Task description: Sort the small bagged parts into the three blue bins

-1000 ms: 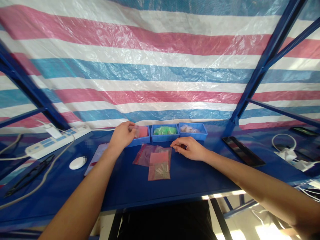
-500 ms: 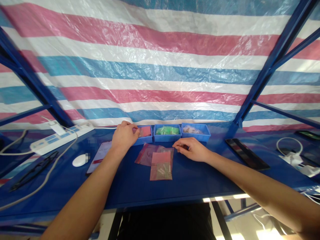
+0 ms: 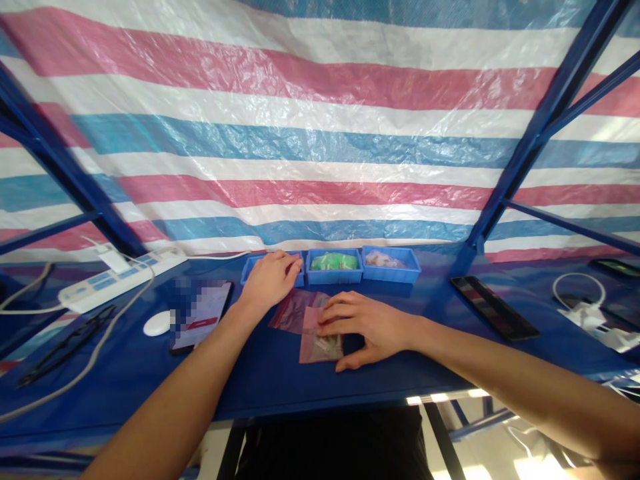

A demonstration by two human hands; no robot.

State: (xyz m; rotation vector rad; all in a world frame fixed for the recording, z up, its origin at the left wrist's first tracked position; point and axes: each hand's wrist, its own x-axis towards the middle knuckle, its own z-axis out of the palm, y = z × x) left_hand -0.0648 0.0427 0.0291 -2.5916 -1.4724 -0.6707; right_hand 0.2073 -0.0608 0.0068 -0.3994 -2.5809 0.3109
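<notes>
My left hand [image 3: 273, 279] reaches over the left blue bin [image 3: 247, 269], its thumb and fingers drawn together at the bin's right side. A sliver of pink shows by the fingertips; what they pinch, if anything, is hidden. My right hand [image 3: 373, 327] lies with spread fingers across a pink zip bag [image 3: 309, 347], the fingertips touching its upper right part and the thumb on the table beside it. Small pale pieces show inside this bag. Another pink zip bag [image 3: 290, 313] lies flat behind it, partly covered.
A middle blue bin [image 3: 334, 275] holds green bags, and a right blue bin [image 3: 393, 273] holds clear bags. Phones [image 3: 210, 310] [image 3: 493, 308] lie on both sides. At left are a white power strip [image 3: 123, 277], a white round object [image 3: 157, 323], glasses [image 3: 67, 343] and a cable.
My right hand has moved left and toward me onto the front zip bag, its fingers spreading. My left hand has shifted right over the left bin, uncovering more of the phone.
</notes>
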